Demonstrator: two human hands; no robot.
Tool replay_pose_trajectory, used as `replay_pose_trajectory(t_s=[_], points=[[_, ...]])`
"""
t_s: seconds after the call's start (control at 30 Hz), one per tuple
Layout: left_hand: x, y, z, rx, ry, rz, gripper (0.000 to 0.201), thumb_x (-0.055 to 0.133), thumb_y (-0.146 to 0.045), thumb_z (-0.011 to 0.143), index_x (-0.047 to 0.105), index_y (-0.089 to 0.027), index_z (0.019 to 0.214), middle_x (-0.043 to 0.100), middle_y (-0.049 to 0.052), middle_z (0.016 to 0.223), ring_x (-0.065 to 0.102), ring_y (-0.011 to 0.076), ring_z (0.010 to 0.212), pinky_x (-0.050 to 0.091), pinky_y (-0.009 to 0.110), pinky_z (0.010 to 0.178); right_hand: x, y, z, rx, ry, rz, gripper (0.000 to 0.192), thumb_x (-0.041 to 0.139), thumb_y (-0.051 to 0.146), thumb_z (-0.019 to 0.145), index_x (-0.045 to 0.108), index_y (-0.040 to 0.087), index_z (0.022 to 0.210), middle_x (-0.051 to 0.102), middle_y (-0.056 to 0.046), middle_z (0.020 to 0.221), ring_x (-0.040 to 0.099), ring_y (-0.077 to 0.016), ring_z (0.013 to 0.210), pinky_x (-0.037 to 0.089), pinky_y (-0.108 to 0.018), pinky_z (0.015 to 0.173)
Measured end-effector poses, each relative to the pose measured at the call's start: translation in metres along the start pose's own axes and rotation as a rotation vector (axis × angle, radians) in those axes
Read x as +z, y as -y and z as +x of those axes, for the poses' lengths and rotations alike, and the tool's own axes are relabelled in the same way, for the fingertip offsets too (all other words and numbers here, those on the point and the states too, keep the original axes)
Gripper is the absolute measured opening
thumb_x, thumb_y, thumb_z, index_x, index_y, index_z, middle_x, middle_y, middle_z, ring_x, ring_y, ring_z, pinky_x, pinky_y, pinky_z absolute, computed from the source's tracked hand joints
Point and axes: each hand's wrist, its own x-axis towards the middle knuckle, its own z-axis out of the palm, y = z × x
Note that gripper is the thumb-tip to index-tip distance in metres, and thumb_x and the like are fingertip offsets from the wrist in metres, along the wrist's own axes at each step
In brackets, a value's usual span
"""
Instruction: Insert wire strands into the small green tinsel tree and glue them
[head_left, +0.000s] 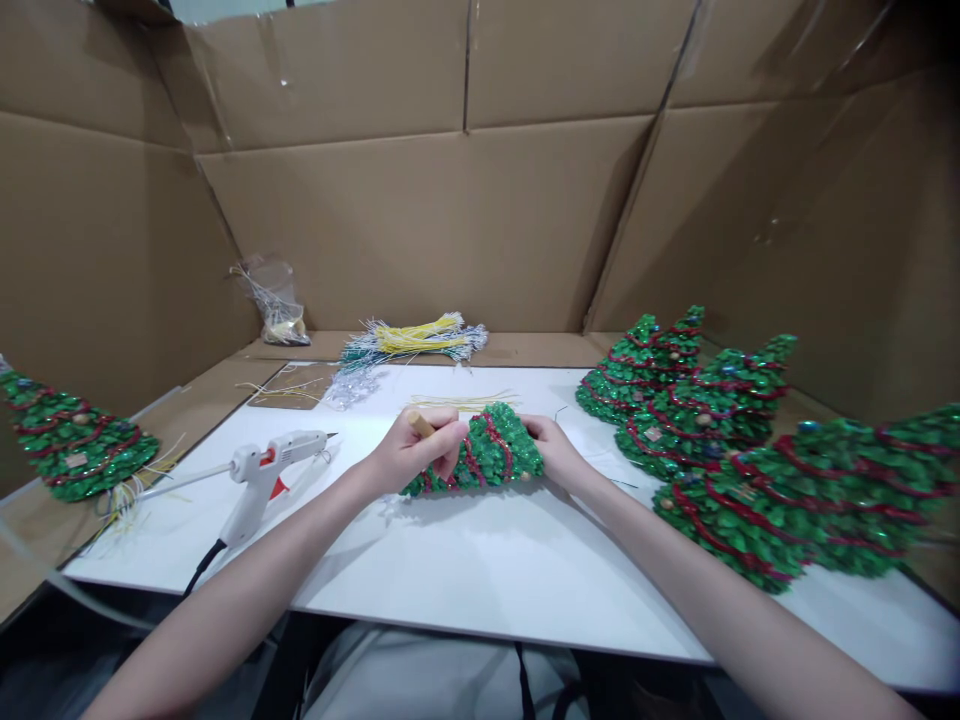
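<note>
1. One view only — a head-worn camera, looking forward and down from above the person's lap.
2. It sits close over the white board [480, 570], both forearms reaching in from the bottom edge.
3. It faces the cardboard walls [420, 220] — left, back, right.

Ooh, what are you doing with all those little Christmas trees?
A person holds a small green tree on its side over the white board. The left hand grips the end with a wooden peg, and the right hand steadies the other end. A glue gun lies to the left, untouched. Three finished trees lie on the right, one more tree on the left, and bundles of yellow and silver wires sit at the back.
</note>
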Motion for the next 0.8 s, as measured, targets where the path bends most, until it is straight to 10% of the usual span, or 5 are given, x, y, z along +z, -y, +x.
replay_pose_trajectory(t_s=[0.8], points=[[-0.0001, -0.0012, -0.0018, 0.019, 0.031, 0.042, 0.046, 0.043, -0.037, 0.090, 0.048, -0.013, 0.051, 0.052, 0.000, 0.045, 0.043, 0.0056, 0.041, 0.035, 0.019, 0.044, 0.0001, 0.0027, 0.0000, 0.014, -0.013, -0.005, 0.032, 0.055, 0.023, 0.067, 0.072, 0.016, 0.092, 0.072, -0.005, 0.097, 0.063, -0.0282, 0.092, 0.050, -0.036, 0.075]])
